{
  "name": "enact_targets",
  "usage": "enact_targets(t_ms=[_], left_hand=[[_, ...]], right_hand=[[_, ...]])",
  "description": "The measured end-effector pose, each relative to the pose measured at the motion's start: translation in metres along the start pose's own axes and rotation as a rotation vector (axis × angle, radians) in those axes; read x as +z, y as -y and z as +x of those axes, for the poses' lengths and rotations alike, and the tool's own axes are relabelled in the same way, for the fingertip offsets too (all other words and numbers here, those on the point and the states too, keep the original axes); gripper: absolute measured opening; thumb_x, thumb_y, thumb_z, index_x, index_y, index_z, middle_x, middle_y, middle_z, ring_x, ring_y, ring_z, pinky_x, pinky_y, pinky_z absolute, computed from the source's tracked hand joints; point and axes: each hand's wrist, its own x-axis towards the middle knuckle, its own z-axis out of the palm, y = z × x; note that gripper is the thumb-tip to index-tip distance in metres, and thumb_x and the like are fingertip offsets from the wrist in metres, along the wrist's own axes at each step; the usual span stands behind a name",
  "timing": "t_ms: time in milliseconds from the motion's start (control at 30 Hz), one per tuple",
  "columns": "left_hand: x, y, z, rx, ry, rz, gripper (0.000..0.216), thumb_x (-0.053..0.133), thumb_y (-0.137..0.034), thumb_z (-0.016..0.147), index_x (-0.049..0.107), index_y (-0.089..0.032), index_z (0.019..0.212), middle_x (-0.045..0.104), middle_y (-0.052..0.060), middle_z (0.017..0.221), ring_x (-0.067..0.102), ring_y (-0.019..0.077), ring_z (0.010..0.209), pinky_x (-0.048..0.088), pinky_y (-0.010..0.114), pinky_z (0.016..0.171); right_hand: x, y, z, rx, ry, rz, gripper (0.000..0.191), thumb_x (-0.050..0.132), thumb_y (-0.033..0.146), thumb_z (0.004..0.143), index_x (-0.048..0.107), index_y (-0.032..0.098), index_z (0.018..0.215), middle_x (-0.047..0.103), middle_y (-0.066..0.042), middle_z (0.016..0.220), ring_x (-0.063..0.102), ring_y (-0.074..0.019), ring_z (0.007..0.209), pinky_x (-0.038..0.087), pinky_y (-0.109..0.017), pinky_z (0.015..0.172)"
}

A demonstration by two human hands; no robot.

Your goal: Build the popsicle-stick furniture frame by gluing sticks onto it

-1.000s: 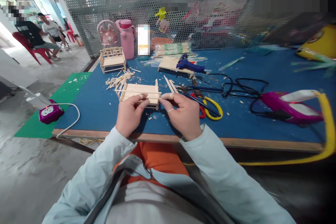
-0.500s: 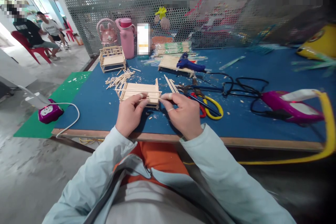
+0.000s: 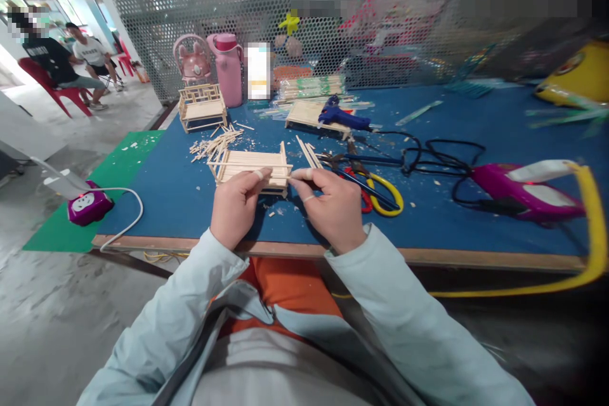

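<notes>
A small bench-like frame of pale wooden sticks (image 3: pixel 252 160) sits on the blue tabletop in front of me. My left hand (image 3: pixel 236 206) is closed at its front edge, thumb and forefinger pinched together. At its front right corner, my right hand (image 3: pixel 332 206) pinches the end of a thin wooden stick (image 3: pixel 281 176) that runs across to the left fingertips. The fingers partly cover this stick and the front of the frame. Loose sticks (image 3: pixel 309 152) lie just beyond my right hand, and a pile of short cut sticks (image 3: pixel 216 143) lies behind the frame's left side.
Scissors (image 3: pixel 387 195) and pliers (image 3: pixel 353 162) lie right of my hands. Behind are a blue glue gun (image 3: pixel 345 117) on a stick platform (image 3: pixel 304 114), a finished stick chair (image 3: pixel 203 108) and a pink bottle (image 3: pixel 229 70). Purple power strips (image 3: pixel 523 190) and cables flank the work.
The left thumb and fingertips have shifted slightly in their pinch near the stick. My right hand stays almost in place, and the camera view has moved slightly.
</notes>
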Motion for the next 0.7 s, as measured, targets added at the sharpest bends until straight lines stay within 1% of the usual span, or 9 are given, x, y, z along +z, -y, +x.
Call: enact_targets(t_ms=[100,267,400,700], left_hand=[[-0.0005,0.0002,-0.0005,0.019,-0.013,0.035,0.024,0.050,-0.015,0.084,0.069,-0.019,0.097,0.072,0.004,0.096,0.066,0.0155,0.089,0.050,0.024,0.077],[0.0017,0.0015,-0.0006,-0.022,-0.055,0.009,0.021,0.053,-0.018,0.083,0.070,-0.019,0.095,0.072,0.004,0.095,0.066,0.0165,0.090,0.051,0.026,0.078],[0.0027,0.0011,-0.0001,-0.046,-0.050,-0.003,0.021,0.054,-0.019,0.082,0.070,-0.021,0.095,0.072,0.003,0.096,0.066,0.0174,0.091,0.052,0.029,0.079],[0.0038,0.0005,0.0004,-0.057,-0.049,-0.036,0.021,0.054,-0.020,0.083,0.070,-0.020,0.096,0.072,0.004,0.098,0.066,0.0182,0.093,0.052,0.031,0.082]], right_hand=[[0.0003,-0.0001,-0.0002,-0.001,-0.003,0.013,0.009,0.058,0.020,0.079,0.066,0.022,0.077,0.071,-0.001,0.078,0.065,-0.0162,0.073,0.049,-0.028,0.071],[0.0014,-0.0005,-0.0001,0.015,-0.014,0.024,0.009,0.058,0.019,0.078,0.066,0.022,0.076,0.071,0.000,0.076,0.065,-0.0157,0.071,0.049,-0.027,0.069],[0.0020,-0.0010,-0.0001,0.032,-0.009,0.027,0.009,0.058,0.019,0.078,0.066,0.023,0.076,0.071,0.000,0.077,0.065,-0.0162,0.072,0.049,-0.028,0.070],[0.0019,0.0002,-0.0003,0.064,-0.001,0.037,0.010,0.057,0.020,0.078,0.066,0.023,0.076,0.070,0.000,0.076,0.064,-0.0158,0.070,0.049,-0.027,0.068]])
